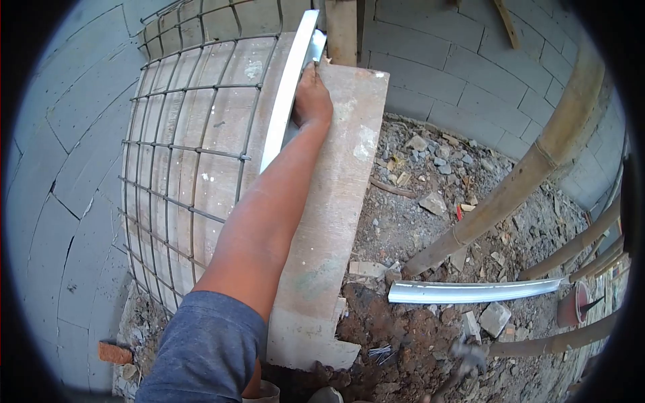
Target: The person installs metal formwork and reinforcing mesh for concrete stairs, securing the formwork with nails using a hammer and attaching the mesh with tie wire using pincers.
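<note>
My left hand (313, 101) reaches up and is closed on the edge of a long, shiny metal profile strip (290, 87). The strip lies tilted along a stained plywood board (336, 174), beside a grid of steel rebar (195, 148). My forearm covers the strip's lower end. At the bottom right, a blurred hammer (469, 356) hangs over the dirt, its handle running down to the lower edge. Only a sliver of my right hand (424, 399) shows there, around the handle; most of it is cut off.
Another metal strip (477, 291) lies on the rubble near a pile of nails (381, 353). Slanting bamboo poles (510, 181) stand at the right, near a reddish bucket (573, 305). Grey block walls (443, 67) rise behind and at the left. A brick piece (115, 352) lies lower left.
</note>
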The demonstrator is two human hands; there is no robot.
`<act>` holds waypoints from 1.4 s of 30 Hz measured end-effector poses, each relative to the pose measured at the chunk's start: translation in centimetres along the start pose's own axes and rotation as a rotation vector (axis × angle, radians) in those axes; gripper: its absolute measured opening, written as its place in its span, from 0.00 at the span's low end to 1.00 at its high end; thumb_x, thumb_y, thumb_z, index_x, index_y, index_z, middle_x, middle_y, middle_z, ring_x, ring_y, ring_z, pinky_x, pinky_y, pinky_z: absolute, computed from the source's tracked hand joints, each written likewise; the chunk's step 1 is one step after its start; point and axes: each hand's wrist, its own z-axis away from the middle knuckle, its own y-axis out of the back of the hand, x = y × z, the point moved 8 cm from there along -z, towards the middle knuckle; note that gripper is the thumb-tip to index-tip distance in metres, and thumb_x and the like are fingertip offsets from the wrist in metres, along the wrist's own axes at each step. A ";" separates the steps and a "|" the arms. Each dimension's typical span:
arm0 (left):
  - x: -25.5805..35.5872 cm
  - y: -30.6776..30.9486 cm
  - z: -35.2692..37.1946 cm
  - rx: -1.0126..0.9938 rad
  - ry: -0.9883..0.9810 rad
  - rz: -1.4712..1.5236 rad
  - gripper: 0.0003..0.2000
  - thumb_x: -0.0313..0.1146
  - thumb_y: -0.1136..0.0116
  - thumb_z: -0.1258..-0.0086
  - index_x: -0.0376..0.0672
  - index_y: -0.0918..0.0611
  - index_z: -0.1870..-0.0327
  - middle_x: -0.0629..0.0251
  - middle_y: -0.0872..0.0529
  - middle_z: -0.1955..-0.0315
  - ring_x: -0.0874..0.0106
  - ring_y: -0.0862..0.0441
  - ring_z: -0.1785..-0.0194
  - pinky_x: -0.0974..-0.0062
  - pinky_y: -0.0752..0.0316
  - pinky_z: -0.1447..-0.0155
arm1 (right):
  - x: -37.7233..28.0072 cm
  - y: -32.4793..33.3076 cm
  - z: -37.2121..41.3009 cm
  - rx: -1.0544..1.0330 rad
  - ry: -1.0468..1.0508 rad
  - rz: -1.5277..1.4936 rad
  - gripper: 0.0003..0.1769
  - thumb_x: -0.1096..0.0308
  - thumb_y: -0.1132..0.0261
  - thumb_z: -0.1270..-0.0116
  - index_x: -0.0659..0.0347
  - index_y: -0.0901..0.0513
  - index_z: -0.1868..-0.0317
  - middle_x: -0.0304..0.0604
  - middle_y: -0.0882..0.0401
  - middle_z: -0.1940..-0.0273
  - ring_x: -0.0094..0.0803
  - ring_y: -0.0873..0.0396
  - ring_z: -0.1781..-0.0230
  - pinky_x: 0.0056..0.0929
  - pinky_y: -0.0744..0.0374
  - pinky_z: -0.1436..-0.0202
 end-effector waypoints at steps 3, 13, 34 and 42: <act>-0.4 -0.4 -0.3 -0.022 -0.019 -0.046 0.14 0.35 0.48 0.23 0.41 0.16 0.44 0.47 0.13 0.54 0.50 0.15 0.51 0.60 0.22 0.47 | -18.5 1.0 -7.7 -0.151 0.143 -0.820 0.25 0.61 0.35 0.30 0.68 0.30 0.41 0.51 0.24 0.58 0.32 0.21 0.56 0.35 0.23 0.55; -0.8 -0.8 0.0 0.000 -0.010 -0.061 0.15 0.35 0.48 0.23 0.45 0.17 0.41 0.46 0.14 0.54 0.49 0.15 0.51 0.59 0.22 0.47 | -54.1 8.3 -12.5 -0.143 0.991 -1.081 0.28 0.60 0.46 0.21 0.68 0.31 0.28 0.59 0.18 0.42 0.35 0.15 0.56 0.35 0.18 0.55; -0.3 -0.5 -0.1 -0.042 0.017 -0.040 0.14 0.34 0.48 0.24 0.44 0.16 0.42 0.47 0.13 0.55 0.48 0.15 0.52 0.58 0.21 0.48 | -62.0 11.9 -11.3 0.106 1.148 -1.120 0.24 0.63 0.43 0.22 0.55 0.27 0.28 0.59 0.14 0.51 0.48 0.13 0.56 0.41 0.18 0.54; -0.9 -0.8 -0.1 -0.004 0.004 -0.031 0.15 0.35 0.47 0.24 0.44 0.16 0.43 0.47 0.13 0.56 0.49 0.15 0.52 0.58 0.21 0.48 | -64.5 12.8 -11.4 -0.023 1.105 -1.052 0.26 0.60 0.44 0.21 0.57 0.30 0.27 0.62 0.14 0.57 0.49 0.13 0.61 0.44 0.18 0.57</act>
